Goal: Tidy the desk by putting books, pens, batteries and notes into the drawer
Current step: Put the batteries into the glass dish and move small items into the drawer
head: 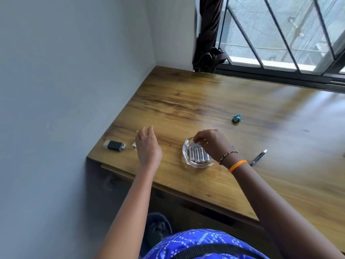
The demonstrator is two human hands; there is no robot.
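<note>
A clear glass dish [186,146] stands near the desk's front edge with several white batteries [196,155] lying side by side in it. My right hand [212,144] reaches into the dish from the right, and its curled fingertips pinch the far end of one battery. My left hand [148,144] hovers over the desk to the left of the dish, fingers loosely extended. A small silver object [134,145], perhaps a battery, peeks out at its left edge. The dark drawer front [112,181] under the desk's left corner is closed.
A black and silver gadget [114,145] lies by the desk's left edge, next to the wall. A crumpled teal paper ball [236,118] sits further back, and a slim metal tool [259,157] lies right of my wrist. A dark bin [158,227] stands under the desk.
</note>
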